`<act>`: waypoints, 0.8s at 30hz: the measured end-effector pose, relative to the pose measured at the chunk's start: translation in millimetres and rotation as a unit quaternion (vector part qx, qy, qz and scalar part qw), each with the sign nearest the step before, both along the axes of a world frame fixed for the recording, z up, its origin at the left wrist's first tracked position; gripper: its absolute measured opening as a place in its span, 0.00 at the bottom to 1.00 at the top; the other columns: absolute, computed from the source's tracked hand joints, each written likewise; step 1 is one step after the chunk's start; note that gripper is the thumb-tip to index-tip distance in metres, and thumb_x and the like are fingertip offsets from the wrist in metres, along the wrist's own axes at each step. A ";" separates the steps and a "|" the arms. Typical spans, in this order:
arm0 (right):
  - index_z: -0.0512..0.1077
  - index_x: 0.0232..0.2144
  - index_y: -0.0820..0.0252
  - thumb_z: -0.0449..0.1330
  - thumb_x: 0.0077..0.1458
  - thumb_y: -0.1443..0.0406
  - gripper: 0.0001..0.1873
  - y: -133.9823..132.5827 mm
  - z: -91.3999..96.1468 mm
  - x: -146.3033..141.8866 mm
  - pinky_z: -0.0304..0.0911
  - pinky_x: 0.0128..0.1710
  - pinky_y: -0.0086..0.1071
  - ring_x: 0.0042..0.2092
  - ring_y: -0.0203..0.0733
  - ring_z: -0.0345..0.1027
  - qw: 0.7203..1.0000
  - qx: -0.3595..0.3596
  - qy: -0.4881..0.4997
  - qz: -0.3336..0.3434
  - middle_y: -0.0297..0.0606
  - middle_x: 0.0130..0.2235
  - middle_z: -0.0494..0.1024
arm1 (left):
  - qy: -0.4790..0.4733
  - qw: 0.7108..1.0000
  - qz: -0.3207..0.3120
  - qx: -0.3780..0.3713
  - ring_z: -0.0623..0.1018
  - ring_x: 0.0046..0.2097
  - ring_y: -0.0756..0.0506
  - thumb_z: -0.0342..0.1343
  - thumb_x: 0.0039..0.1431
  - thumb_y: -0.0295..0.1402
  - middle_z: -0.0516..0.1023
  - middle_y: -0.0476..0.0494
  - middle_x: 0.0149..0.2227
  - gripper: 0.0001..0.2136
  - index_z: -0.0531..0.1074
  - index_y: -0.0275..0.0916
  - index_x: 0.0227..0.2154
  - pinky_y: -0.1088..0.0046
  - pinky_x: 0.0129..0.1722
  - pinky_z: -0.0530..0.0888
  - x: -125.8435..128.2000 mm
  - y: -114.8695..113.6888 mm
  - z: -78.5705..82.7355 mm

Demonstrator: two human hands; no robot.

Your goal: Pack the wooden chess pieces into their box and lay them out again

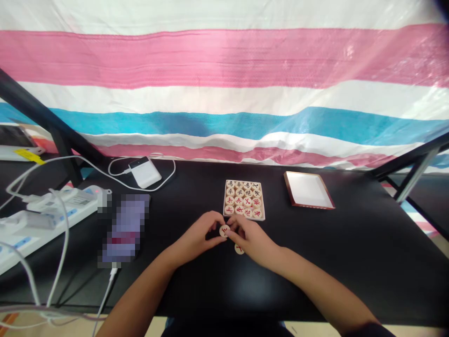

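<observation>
Between my two hands, just in front of the box, is a round wooden Chinese chess piece (224, 230) with a red character. My left hand (206, 232) pinches it from the left with thumb and fingers. My right hand (253, 238) has its thumb on the piece's right edge, the other fingers curled behind. A second red-marked piece (239, 249) lies on the table, partly covered by my right hand. Beyond my fingers stands the open white box (264, 206), filled with rows of pieces, black characters at the back and red ones at the front.
The upturned box lid (328, 202) rests to the right on the black table (315, 267). At left are a phone (126, 229) with a cable, a white power bank (146, 173) and a power strip (91, 196) with loose white cords. A striped sheet (224, 98) hangs behind.
</observation>
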State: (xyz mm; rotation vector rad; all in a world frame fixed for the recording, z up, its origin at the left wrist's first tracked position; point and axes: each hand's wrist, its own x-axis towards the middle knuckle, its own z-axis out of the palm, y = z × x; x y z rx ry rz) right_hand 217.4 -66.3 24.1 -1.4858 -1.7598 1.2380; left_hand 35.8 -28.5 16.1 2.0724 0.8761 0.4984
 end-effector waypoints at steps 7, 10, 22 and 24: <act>0.66 0.31 0.58 0.54 0.52 0.61 0.07 14.9 15.2 19.4 0.59 0.30 0.28 0.28 0.32 0.61 0.992 0.065 -0.038 -0.096 0.33 0.30 0.71 | -0.027 0.999 0.011 0.023 0.67 0.36 0.50 0.52 0.56 0.28 0.65 0.46 0.42 0.14 0.60 0.42 0.45 0.72 0.39 0.69 -1.2 -1.2 -4.8; 0.68 0.30 0.59 0.55 0.49 0.61 0.07 25.4 15.2 39.2 0.59 0.31 0.30 0.28 0.34 0.62 0.977 0.084 -0.119 -0.152 0.34 0.30 0.73 | -0.013 1.000 0.007 0.026 0.68 0.37 0.50 0.50 0.56 0.27 0.65 0.47 0.41 0.13 0.61 0.42 0.44 0.72 0.41 0.69 -2.2 0.2 -5.7; 0.69 0.22 0.57 0.58 0.47 0.65 0.04 27.6 6.9 40.0 0.59 0.35 0.32 0.34 0.39 0.65 0.942 0.141 -0.253 -0.171 0.35 0.30 0.72 | 0.015 0.996 -0.037 0.077 0.67 0.44 0.46 0.51 0.57 0.30 0.67 0.44 0.43 0.12 0.63 0.42 0.45 0.67 0.46 0.68 -0.4 -1.5 -11.3; 0.70 0.23 0.57 0.58 0.47 0.65 0.04 26.2 10.4 39.3 0.59 0.34 0.32 0.33 0.38 0.65 0.948 0.141 -0.231 -0.165 0.35 0.30 0.72 | 0.026 0.992 -0.065 0.102 0.65 0.46 0.44 0.53 0.56 0.31 0.66 0.43 0.45 0.16 0.63 0.43 0.48 0.65 0.48 0.67 7.3 -7.9 -12.0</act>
